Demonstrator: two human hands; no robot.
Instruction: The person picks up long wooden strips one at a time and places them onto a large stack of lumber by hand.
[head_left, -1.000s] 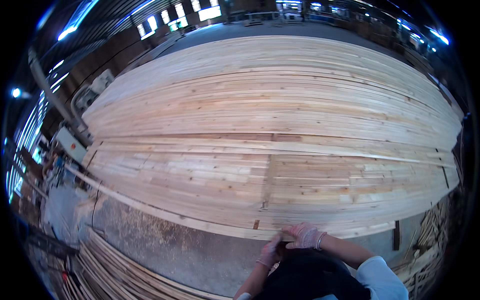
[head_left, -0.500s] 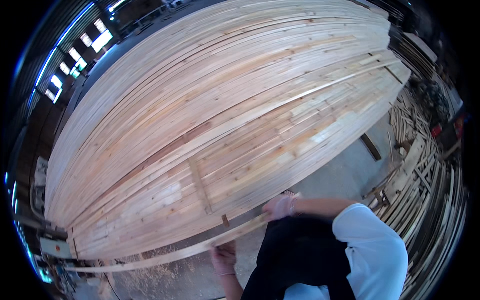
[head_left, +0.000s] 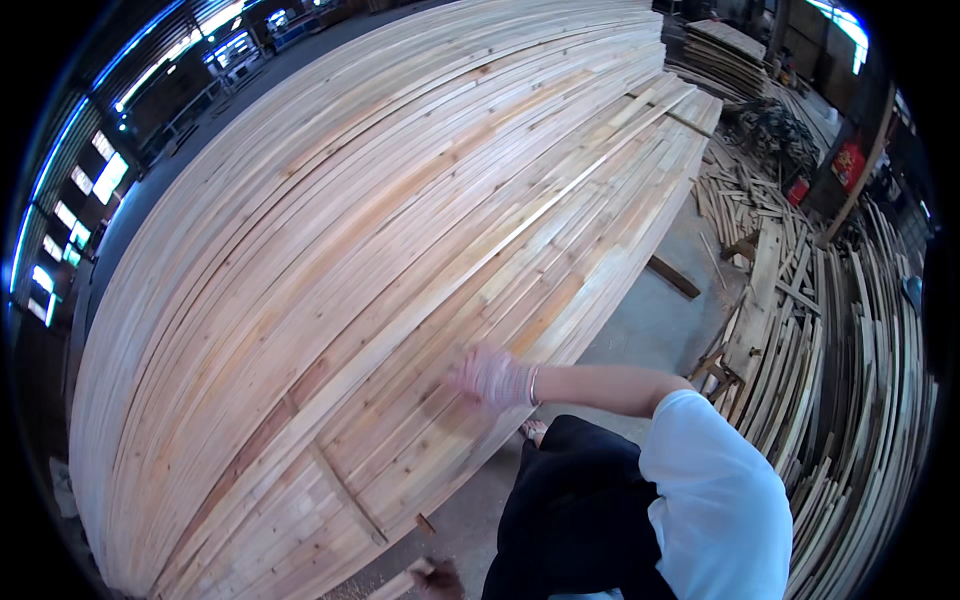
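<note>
While boards [head_left: 400, 250] run lower-left to upper-right, right hand [head_left: 492, 376] rests blurred, grip unclear.

The right hand [head_left: 492, 377], at about six o'clock over the stacked planks [head_left: 380, 250], is motion-blurred, so its grip cannot be read. The left hand [head_left: 438, 578] and its wood strip [head_left: 400, 584] are cut by the bottom edge.

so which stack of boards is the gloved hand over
The right hand is over the big flat stack of pale planks filling the middle, not the looser heap of boards at the right.
</note>
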